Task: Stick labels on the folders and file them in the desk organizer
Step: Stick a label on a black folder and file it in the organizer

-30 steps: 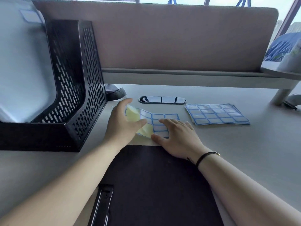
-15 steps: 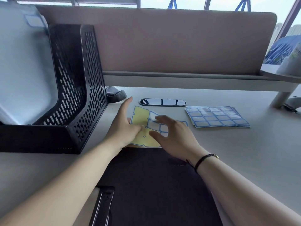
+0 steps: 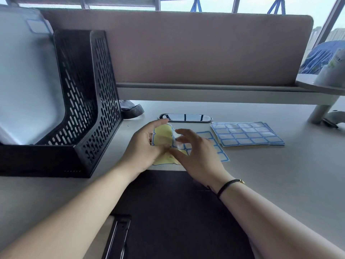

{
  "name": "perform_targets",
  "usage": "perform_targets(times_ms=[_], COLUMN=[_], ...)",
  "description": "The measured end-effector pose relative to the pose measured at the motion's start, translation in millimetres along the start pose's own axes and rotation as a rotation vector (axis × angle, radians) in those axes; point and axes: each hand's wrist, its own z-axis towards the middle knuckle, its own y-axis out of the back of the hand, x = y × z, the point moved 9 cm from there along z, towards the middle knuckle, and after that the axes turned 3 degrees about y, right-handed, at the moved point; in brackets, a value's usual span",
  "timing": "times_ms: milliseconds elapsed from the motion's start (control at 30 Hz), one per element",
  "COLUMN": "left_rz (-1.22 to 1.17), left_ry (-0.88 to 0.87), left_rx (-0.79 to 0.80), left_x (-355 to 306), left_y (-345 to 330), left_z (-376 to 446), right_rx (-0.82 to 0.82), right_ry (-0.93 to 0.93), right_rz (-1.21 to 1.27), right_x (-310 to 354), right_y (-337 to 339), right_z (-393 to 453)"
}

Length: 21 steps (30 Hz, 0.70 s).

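Note:
A partly used label sheet [image 3: 162, 135], yellow backing with blue-edged labels, lies just beyond the black folder [image 3: 177, 212] on the desk. My left hand [image 3: 143, 148] grips the sheet's left part and curls it up. My right hand [image 3: 197, 157] pinches one white label [image 3: 177, 140], which is partly lifted off the sheet. The black mesh desk organizer [image 3: 87, 101] stands at the left. It holds a pale folder [image 3: 24, 81] with a label [image 3: 36, 26] near its top. The black folder's metal clip [image 3: 117, 236] shows at the bottom edge.
A stack of full label sheets [image 3: 246, 134] lies to the right of my hands. An oval cable cover [image 3: 185, 117] sits behind the sheet, and a grey object [image 3: 130, 109] beside the organizer. A brown partition [image 3: 186, 49] with a low shelf closes the back.
The left hand curled the sheet up, baring its yellow backing. The right hand rose from lying flat on the sheet and now pinches a label, lifting it off.

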Motion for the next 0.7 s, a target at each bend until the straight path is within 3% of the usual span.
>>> perform_targets(times_ms=[700], left_rz=[0.047], left_ry=[-0.105], left_rx=[-0.009], left_x=[-11], left_y=[-2], left_z=[-5], right_rx=[0.012], right_ry=[0.001], right_rz=[0.117], right_x=[2], right_y=[-1], right_z=[-1])
